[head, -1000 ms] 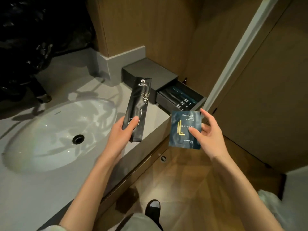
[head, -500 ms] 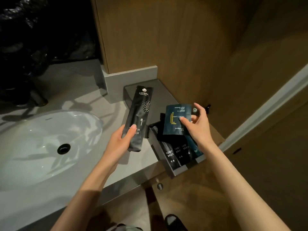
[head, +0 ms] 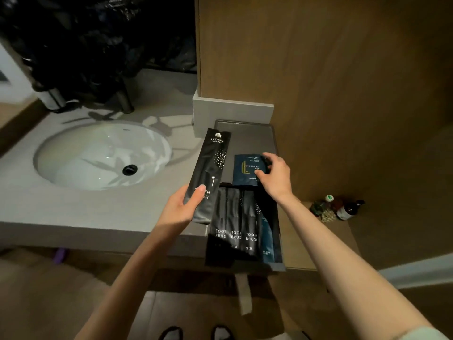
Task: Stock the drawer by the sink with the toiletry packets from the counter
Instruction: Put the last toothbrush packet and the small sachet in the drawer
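Seen from above, two bare forearms reach forward over a wooden floor. The open drawer juts from the grey counter, holding black toothbrush packets side by side and a blue packet at its right edge. The left hand grips a long black toothbrush packet at its lower end, thumb pressed across the front, fingers behind. The right hand pinches a small blue shower cap packet by its right edge, above the drawer's back end, over the dark box top. Left lies an oval white sink. Small bottles stand on a ledge at the right.
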`<state>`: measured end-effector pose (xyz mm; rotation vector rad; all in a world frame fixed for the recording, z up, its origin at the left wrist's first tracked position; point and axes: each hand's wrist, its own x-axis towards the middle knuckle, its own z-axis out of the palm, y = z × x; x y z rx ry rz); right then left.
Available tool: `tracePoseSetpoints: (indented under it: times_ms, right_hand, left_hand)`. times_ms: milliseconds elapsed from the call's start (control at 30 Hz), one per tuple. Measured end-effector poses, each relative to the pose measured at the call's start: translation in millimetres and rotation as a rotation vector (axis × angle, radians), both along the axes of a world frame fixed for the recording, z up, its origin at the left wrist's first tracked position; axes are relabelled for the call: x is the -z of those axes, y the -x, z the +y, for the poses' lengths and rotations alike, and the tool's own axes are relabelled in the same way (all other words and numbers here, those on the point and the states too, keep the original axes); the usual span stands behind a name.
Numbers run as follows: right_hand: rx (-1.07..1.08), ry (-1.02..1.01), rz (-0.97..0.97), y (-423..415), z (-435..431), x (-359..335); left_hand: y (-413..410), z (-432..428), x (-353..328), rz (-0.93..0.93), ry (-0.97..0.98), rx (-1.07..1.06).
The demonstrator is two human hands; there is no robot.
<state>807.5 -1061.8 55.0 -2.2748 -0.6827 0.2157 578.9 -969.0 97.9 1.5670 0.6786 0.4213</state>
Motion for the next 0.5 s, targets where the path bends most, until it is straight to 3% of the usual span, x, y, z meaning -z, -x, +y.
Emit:
tracePoseSetpoints:
  times_ms: [100,167,300,500]
  right_hand:
    - [-0.068,0.047,-0.072,-2,-8,0]
    - [-0.085,-0.047,-0.066,4,-14,-12]
    - [-0.167,-0.346,0.27,41,-28,-46]
    - [-0.156,-0.471,0.509,89,-49,-63]
  left_hand:
    - [6,-13,-1,0.008,-0.028,-0.022]
    - [9,-21,-1,0.022,-0.024,-0.011]
    - [10,-30,1,0.001,0.006,0.021]
    - [14,-49,-2,-0.004,0.073,0.127]
